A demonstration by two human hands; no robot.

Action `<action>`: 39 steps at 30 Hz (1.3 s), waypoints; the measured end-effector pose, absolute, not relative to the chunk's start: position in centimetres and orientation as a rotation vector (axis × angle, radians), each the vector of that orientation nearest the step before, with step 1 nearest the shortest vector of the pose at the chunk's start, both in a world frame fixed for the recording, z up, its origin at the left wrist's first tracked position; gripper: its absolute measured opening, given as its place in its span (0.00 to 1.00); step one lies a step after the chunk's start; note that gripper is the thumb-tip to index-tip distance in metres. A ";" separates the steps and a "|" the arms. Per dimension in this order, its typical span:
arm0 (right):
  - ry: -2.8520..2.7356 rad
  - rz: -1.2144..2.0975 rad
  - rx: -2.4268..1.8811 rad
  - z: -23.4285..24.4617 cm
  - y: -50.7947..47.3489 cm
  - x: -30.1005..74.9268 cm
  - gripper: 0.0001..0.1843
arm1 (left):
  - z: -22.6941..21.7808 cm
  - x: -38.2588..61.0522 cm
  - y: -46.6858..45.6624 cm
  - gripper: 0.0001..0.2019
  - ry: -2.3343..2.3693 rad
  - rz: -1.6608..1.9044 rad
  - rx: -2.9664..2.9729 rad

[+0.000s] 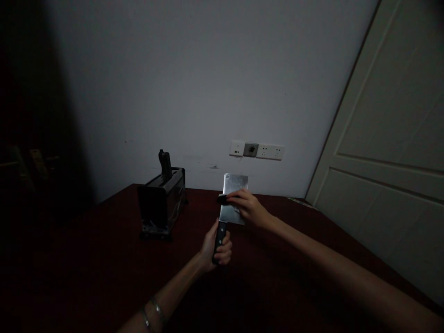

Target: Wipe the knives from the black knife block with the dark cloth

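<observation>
My left hand [218, 247] is closed around the black riveted handle of a cleaver [236, 182], whose broad steel blade points up and away from me. My right hand [249, 207] lies across the blade with its fingers pinched on a small dark object [222, 199] at the blade's left edge. Its kind is too dark to make out. Something pale shows under the right fingers against the blade. To the left stands a knife block [166, 199] with dark handles [165, 164] sticking out of its top.
A dark red table [194, 286] spreads beneath my hands, its back edge against a grey-white wall [194, 83]. Socket plates [270, 151] sit on the wall behind the cleaver. A pale panelled door [388, 185] rises at the right. The far left is very dark.
</observation>
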State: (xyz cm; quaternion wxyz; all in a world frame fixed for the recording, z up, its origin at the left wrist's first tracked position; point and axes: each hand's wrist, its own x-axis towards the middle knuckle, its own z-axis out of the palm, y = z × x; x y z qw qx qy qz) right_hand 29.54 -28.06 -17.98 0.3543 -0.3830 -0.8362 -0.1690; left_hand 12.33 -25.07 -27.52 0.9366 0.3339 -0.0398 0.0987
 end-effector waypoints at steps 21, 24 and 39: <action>-1.959 -0.569 -1.004 -15.4 -24.5 30.8 0.14 | -27.4 12.4 -25.0 0.30 -0.074 0.212 0.712; -2.123 -0.467 -0.965 -18.1 -26.3 28.5 0.17 | -27.6 12.3 -24.6 0.29 -0.076 0.259 0.698; -2.057 -0.559 -0.985 -16.9 -25.1 28.6 0.16 | -27.8 12.4 -24.6 0.30 -0.065 0.242 0.699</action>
